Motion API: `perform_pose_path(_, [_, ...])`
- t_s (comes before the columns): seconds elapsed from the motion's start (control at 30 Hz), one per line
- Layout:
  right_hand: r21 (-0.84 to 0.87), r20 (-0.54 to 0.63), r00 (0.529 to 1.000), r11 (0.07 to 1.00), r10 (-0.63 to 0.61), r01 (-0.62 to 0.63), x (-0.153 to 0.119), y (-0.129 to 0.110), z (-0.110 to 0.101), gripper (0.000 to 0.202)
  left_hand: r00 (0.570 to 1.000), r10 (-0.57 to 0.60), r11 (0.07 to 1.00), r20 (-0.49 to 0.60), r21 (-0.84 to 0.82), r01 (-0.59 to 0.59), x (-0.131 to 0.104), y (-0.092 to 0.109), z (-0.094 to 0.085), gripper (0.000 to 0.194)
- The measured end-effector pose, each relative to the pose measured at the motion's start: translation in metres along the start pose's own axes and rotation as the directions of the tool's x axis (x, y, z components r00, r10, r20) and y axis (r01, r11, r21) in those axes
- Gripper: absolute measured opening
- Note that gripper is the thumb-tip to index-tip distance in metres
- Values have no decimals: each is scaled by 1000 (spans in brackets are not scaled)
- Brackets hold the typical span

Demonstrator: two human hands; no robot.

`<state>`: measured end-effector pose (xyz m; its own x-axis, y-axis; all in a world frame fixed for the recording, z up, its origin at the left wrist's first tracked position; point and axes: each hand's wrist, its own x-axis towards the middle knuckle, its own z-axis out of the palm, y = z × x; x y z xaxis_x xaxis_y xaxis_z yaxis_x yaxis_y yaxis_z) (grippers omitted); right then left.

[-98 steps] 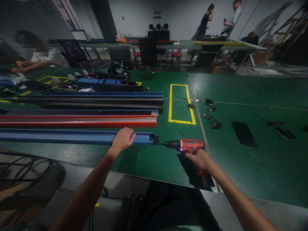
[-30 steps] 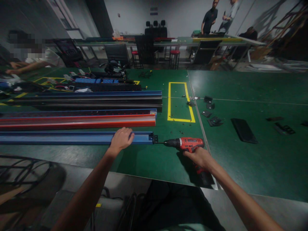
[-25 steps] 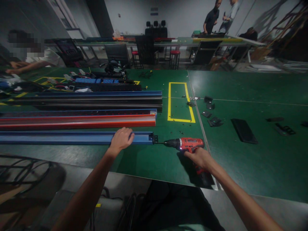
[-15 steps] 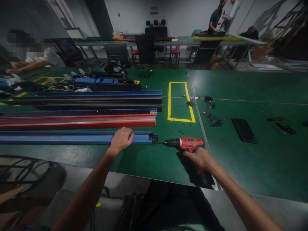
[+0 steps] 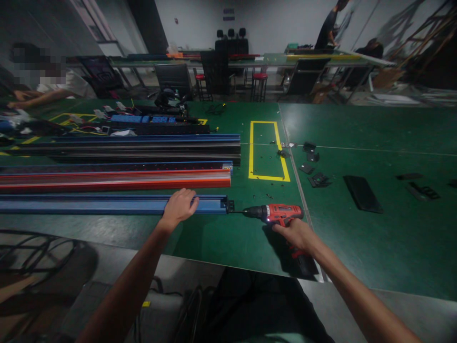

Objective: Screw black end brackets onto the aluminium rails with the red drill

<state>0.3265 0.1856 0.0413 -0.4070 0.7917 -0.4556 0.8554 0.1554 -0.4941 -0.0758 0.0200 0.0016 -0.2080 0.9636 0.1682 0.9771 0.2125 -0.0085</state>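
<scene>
Green workbench (image 5: 374,257): cordless drill (image 5: 285,213) at four o'clock
Drill handle (image 5: 297,255): right hand (image 5: 298,233) wraps it — best hold
Blue rail (image 5: 107,205): likely stiff, slick — left hand (image 5: 179,207) spread atop

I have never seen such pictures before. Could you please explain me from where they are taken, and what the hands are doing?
There is no machine arm here: these are a person's own hands. The camera is worn on the head and looks forward and down. The left hand rests on the nearest blue rail. The right hand holds a red drill; its bit points at a black end piece on that rail. Whether they touch is too small to tell. Also on the green table lie a red rail, a yellow tape frame and a black slab.
</scene>
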Motion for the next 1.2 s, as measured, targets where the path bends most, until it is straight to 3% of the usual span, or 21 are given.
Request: perform_pose_path(1.2, [-4,22,1000,1000,10,-10,-1,-2,-1,32,1000,4,999,10,48,-4,0,1,-3,33])
